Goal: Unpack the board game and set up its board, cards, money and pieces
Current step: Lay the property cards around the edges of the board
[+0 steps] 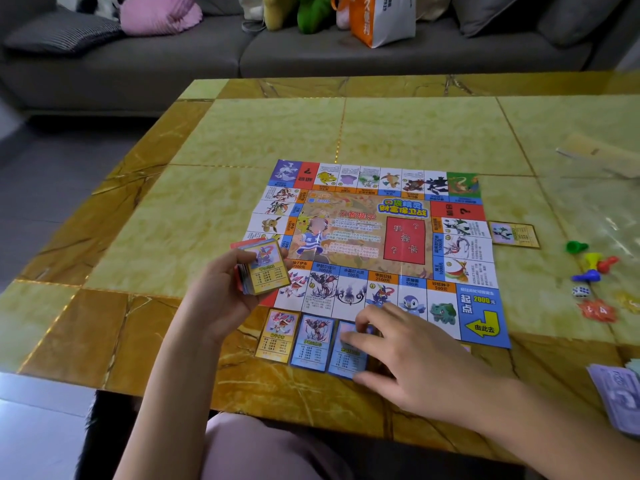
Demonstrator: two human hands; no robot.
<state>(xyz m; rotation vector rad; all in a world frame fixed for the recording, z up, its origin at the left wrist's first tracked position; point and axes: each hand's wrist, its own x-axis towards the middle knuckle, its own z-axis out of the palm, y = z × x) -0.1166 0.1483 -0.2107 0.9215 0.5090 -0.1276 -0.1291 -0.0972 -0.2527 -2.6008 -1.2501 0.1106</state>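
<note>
deck [266, 268] gripped in left hand [221, 292] — right hand [401, 355] rests loosely on blue card [347, 362] beside board [405, 239].

Your right hand [398, 351] lies over the top of the third card [349, 363] below the board [363, 237], hiding its picture; whether your fingers pinch it or merely press it does not show. The deck [265, 266] in your left hand [221, 289] blocks the board's near-left corner square. The stack of money [620, 400] runs off the right edge, as does a pale flat thing [595, 154] farther back, too blurred to name. The squares' small print is unreadable, and the pips on the die [581, 291] are too tiny to count.
</note>
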